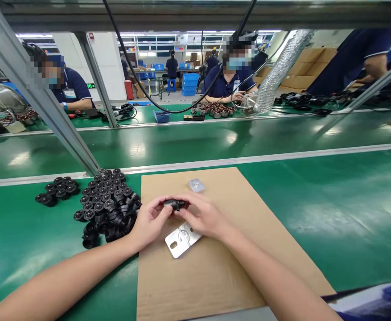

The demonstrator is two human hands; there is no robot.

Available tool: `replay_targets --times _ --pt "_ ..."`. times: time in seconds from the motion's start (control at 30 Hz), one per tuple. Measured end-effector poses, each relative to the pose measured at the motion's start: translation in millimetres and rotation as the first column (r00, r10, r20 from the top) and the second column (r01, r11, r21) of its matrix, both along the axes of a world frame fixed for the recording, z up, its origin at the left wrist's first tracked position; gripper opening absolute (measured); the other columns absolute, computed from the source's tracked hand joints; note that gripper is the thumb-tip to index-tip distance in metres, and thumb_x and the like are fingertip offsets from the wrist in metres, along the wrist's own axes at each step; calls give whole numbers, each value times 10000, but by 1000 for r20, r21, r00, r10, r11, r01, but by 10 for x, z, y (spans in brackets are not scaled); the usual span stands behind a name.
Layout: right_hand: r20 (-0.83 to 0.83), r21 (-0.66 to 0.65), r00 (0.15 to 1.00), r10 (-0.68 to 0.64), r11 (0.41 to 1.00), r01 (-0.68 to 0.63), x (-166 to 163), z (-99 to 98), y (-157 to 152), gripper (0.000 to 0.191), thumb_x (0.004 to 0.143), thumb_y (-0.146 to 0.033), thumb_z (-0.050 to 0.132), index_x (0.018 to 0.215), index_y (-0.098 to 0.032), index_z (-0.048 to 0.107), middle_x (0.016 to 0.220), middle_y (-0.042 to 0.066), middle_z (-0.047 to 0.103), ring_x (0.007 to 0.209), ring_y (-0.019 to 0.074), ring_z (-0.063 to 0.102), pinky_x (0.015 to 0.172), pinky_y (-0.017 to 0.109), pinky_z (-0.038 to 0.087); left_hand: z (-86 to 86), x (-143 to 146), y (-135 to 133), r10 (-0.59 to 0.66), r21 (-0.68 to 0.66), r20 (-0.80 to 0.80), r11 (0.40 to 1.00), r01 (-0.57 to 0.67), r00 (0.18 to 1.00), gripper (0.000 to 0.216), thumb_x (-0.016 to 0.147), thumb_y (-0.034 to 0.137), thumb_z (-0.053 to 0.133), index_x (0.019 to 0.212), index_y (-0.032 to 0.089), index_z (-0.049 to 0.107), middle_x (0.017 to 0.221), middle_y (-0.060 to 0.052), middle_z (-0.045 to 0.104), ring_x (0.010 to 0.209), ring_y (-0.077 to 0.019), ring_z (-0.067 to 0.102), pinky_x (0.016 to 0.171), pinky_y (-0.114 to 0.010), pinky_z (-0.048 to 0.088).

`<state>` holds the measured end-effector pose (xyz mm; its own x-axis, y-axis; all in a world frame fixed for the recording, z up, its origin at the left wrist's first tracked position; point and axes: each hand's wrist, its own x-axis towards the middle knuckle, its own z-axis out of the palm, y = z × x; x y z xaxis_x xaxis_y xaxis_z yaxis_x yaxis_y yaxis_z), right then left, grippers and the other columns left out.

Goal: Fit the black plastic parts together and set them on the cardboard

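Note:
Both my hands meet over a brown cardboard sheet [235, 267] on the green bench. My left hand [150, 223] and my right hand [202, 216] together pinch a small black round part [174, 204] between their fingertips. Just below the hands a silver metal plate [181, 240] with holes lies flat on the cardboard. A small clear plastic piece [196, 185] rests on the cardboard beyond the hands. To the left of my left hand is a heap of several black round parts [108, 203].
A smaller cluster of black parts [57, 191] lies further left. A slanted aluminium post [48, 102] rises from the bench. The green conveyor belt [215, 138] runs across beyond. Seated workers [230, 76] handle parts on the far side, beside a silver duct hose [282, 67].

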<state>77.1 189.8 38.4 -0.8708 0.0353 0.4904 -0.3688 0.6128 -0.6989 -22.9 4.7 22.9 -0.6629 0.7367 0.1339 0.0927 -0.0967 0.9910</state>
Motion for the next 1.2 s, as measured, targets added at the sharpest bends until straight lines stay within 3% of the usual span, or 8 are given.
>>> replay_targets --times 0.13,0.33,0.43,0.53,0.67,0.83,1.0,1.2 --pt "-164 221 985 51 975 -14 -7 -65 74 319 1004 -197 609 1322 -190 622 1061 102 727 916 221 684 786 369 561 22 8 21 -19 1 60 1000 19 998 365 939 357 729 1206 109 702 1042 -119 756 871 -203 735 811 -317 636" --pt "97 -253 995 13 967 12 10 -60 -65 234 976 -286 664 1185 -182 658 1060 72 749 890 176 731 726 272 600 66 -22 -12 100 60 -440 995 -82 892 269 947 156 672 1200 216 744 1158 -67 749 1077 -201 712 963 -311 583" --pt "38 -186 998 43 982 -35 23 -33 -41 352 962 -271 679 1300 -189 621 1117 80 734 953 182 719 804 294 602 70 -51 -12 140 105 -525 990 -99 839 297 958 148 669 1228 258 729 1209 -49 739 1124 -201 704 1003 -324 572" --pt "69 -189 995 67 981 -53 30 -14 5 511 906 -314 764 1369 -195 583 1162 80 720 999 194 707 860 313 595 62 -51 -8 150 99 -496 988 -115 855 294 954 167 692 1223 283 721 1220 -36 727 1144 -197 691 1013 -330 569" --pt "240 -374 969 66 927 30 16 -2 -29 316 979 -331 661 1261 -190 640 1080 65 734 945 180 715 800 292 587 47 -20 -14 145 81 -432 989 -121 890 262 947 205 704 1205 249 725 1243 -65 708 1166 -216 682 1031 -353 568" --pt "105 -148 994 4 989 11 33 61 -11 296 977 -241 635 1272 -238 655 1127 49 708 962 173 671 866 319 556 71 33 4 30 10 31 999 -31 999 379 995 425 670 1293 191 663 1294 -119 679 1148 -231 683 979 -342 588" --pt "102 -52 995 4 999 2 80 123 92 381 963 -203 597 1340 -260 607 1183 60 676 1015 189 650 913 349 546 75 90 38 -98 -44 276 992 114 956 534 913 587 735 1146 115 642 874 -68 684 733 -129 620 698 -242 527" --pt "392 -272 902 -181 914 301 26 16 -8 492 943 -478 676 1298 -143 614 966 92 675 788 188 627 712 321 519 -33 122 49 54 -29 130 998 -51 990 465 804 495 860 1031 156 638 1064 -94 689 1007 -229 665 889 -328 555"
